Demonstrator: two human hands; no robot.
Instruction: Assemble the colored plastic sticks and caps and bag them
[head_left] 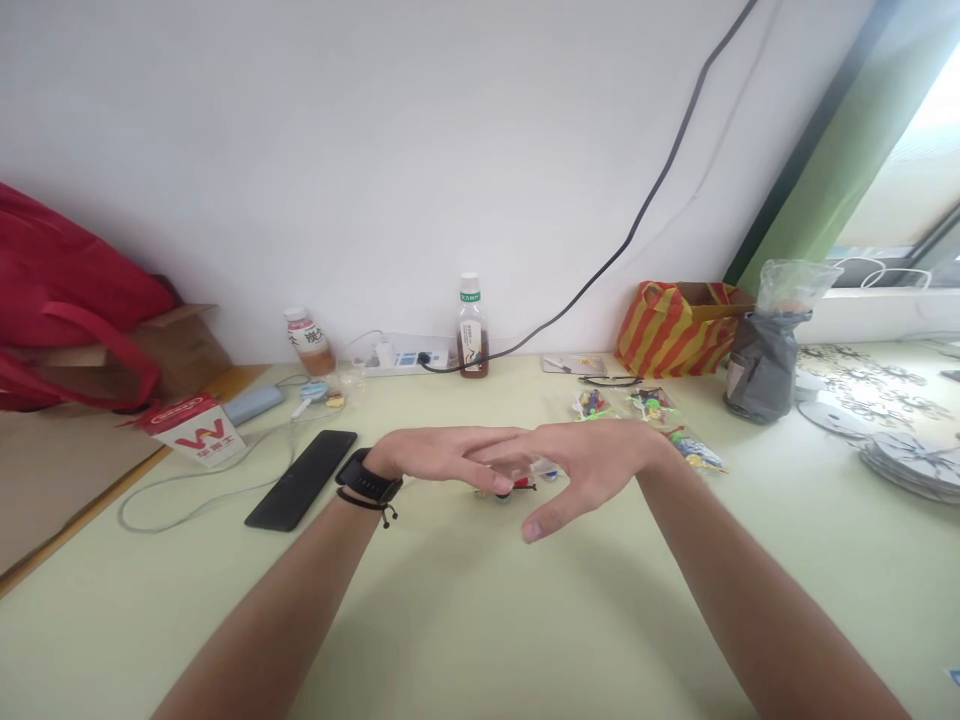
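My left hand (450, 453), with a black watch (369, 478) on its wrist, is stretched out flat above the table. My right hand (589, 462) comes from the other side, fingers extended and thumb apart. The fingertips of the two hands overlap in this view; whether they touch, I cannot tell. Neither hand shows anything held. Behind and below them lie small coloured pieces (504, 495), red, black and blue, mostly hidden by the fingers. Small clear packets of coloured parts (592, 404) lie beyond my right hand, and another packet (697, 450) is beside its wrist.
A black phone (301, 480), a red-and-white box (196, 432) and a cable are on the left. Along the wall stand a power strip (405, 357), two drink bottles (472, 335) and a striped bag (671, 325). Stacked discs (915, 465) lie at the right.
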